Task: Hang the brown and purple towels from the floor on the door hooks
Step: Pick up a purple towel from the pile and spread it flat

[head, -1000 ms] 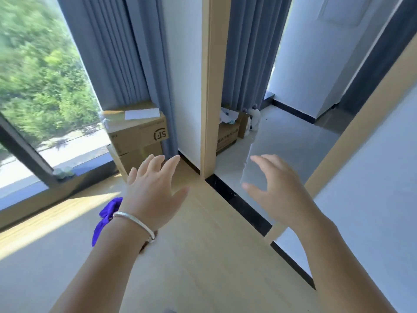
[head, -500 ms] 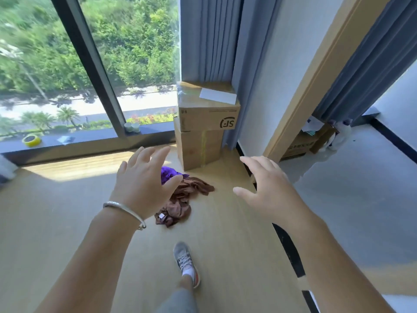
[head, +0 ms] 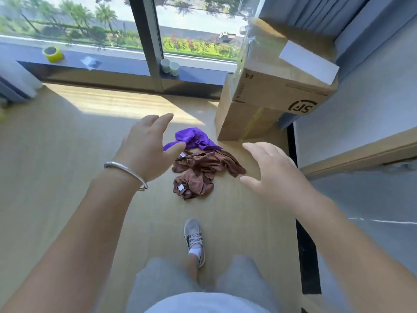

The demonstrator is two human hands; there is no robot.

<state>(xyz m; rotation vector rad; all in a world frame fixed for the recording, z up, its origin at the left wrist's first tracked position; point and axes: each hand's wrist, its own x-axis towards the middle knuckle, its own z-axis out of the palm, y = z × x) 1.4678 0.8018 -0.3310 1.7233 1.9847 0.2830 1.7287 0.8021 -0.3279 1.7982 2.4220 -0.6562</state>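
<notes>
Nearest: grey shorts point(head: 203, 299) and one grey sneaker point(head: 193, 239) planted on the wooden floor point(head: 67, 177), toe pointing toward the towels.

Both hands out in front, held above the floor, holding nothing. Left hand point(head: 146, 150) has fingers spread and relaxed, silver bangle point(head: 126, 171) on the wrist; in the view its thumb overlaps the purple towel's edge, contact can't be told. Right hand point(head: 273, 170) likewise spread, fingers loose, to the right of the brown pile, not touching it.

Between the hands, on the floor: brown towel point(head: 203, 172), crumpled in a loose heap with folds and a corner trailing right; two small white tags visible, so it may be more than one piece, can't separate them. Purple towel point(head: 191, 137) bunched just behind it, touching or overlapping the brown at the top edge, bright violet, smaller visible patch.

Just beyond right: two stacked cardboard boxes point(head: 259, 105), "SF" logo on the upper one, white paper point(head: 309, 62) on top. Grey-blue curtain point(head: 338, 19) behind them.

Far: window sill point(head: 112, 64) with a yellow tape roll point(head: 53, 53) and two small pale-green cylinders point(head: 169, 66); greenery outside.
</notes>
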